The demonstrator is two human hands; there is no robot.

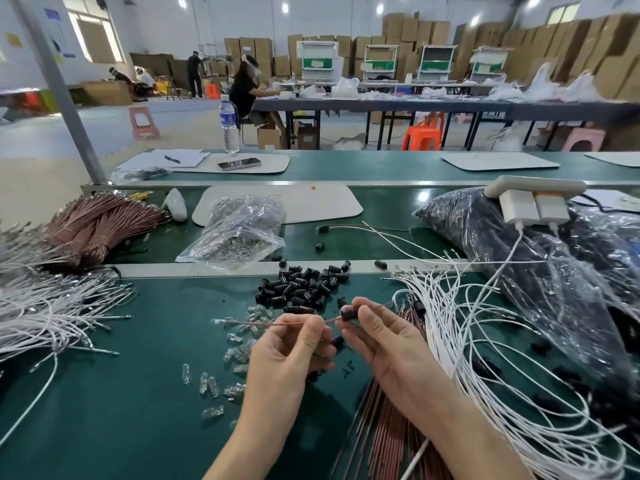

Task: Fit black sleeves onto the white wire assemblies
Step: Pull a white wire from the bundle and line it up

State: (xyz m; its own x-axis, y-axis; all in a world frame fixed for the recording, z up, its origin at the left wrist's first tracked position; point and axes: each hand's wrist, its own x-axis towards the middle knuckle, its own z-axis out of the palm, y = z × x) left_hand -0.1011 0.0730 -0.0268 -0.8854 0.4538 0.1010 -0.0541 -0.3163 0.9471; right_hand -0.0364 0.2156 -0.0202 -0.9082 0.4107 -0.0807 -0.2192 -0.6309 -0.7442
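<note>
over green bench (138,393), sleeve (348,313) inside right grip (382,342)

A clear plastic water bottle with a blue label (228,124) stands upright just behind a white rounded mat (270,161) bearing a silver smartphone (239,164), beside white papers (188,156) with a black pen (172,159), a white power strip (535,186) lies at right, and an orange plastic stool (423,133) stands beyond.
</note>
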